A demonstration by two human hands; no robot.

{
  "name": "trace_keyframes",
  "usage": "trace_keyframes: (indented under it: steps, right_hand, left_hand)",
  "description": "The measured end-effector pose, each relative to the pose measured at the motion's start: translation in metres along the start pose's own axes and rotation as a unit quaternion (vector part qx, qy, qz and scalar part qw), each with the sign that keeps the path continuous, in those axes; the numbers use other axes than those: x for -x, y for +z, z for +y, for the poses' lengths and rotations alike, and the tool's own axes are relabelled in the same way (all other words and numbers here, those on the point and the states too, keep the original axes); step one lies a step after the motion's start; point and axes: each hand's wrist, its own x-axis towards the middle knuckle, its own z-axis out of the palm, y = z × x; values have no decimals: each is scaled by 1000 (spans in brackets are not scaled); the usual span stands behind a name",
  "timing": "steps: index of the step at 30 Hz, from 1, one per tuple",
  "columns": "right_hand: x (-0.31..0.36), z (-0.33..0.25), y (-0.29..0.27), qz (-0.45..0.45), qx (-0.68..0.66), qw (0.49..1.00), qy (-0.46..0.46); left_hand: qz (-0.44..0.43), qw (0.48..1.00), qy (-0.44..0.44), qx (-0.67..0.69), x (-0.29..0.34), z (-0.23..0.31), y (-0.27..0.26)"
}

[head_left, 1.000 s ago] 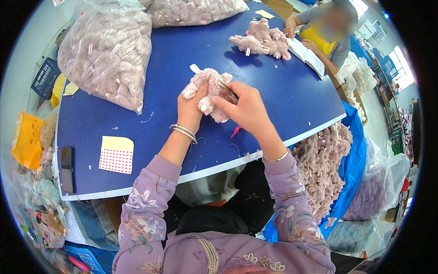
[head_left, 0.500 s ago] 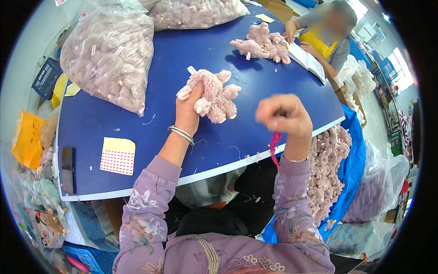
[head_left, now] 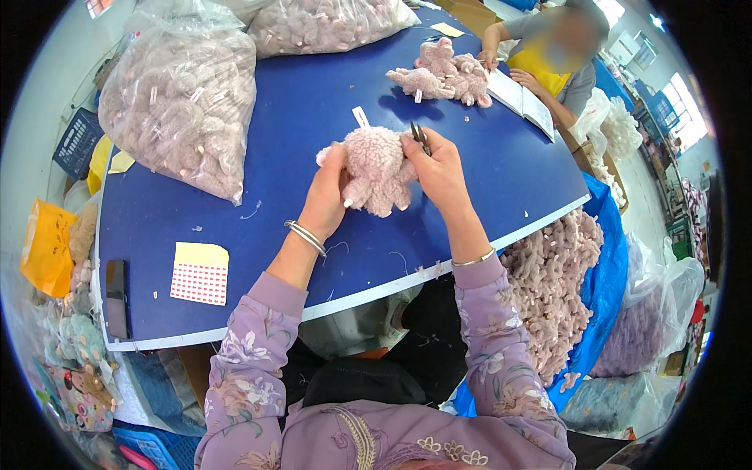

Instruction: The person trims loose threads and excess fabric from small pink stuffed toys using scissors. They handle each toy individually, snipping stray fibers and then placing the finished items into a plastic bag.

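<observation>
Pink and fuzzy, the soft toy (head_left: 372, 164) is at 12 o'clock from my tummy, held up between my two hands over the blue table (head_left: 282, 258). My left hand (head_left: 325, 192) pinches its 9 o'clock side, thumb in front. My right hand (head_left: 440, 170) pinches its 3 o'clock side, and the same hand holds the small dark snips (head_left: 420, 138), with their tips poking up toward 11 o'clock. I can't tell what the fingers behind the toy are doing. I think a light squeeze is best here, so the fluff does not get squashed and I can look at it well. The sharp tips should point up and away from the fur and from my left thumb, or they could snag or poke. The white tag (head_left: 360, 117) sticks up at 12 o'clock on the toy, so I'd better mind it near the blades. More toys (head_left: 442, 72) lie in a heap at 1 o'clock, well apart from my hands, so I should have room to tilt this one slowly
</observation>
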Motion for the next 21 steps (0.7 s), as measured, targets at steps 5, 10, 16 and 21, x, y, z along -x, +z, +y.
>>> trace_keyframes:
  steps: [5,10,16,21]
  right_hand:
    - [-4,4,-5,33,6,999,20]
    - [-2,-16,-13,54,-43,997,18]
    - [-9,-58,-132,-22,-358,891,-279]
    - [-55,-48,-131,128,-208,967,-67]
  left_hand:
    - [-71,980,-75,-170,5,-2,-2]
    - [-106,974,-109,-165,0,3,-7]
    - [-52,985,-57,-153,3,1,6]
    - [-32,984,-57,-164,-1,-2,4]
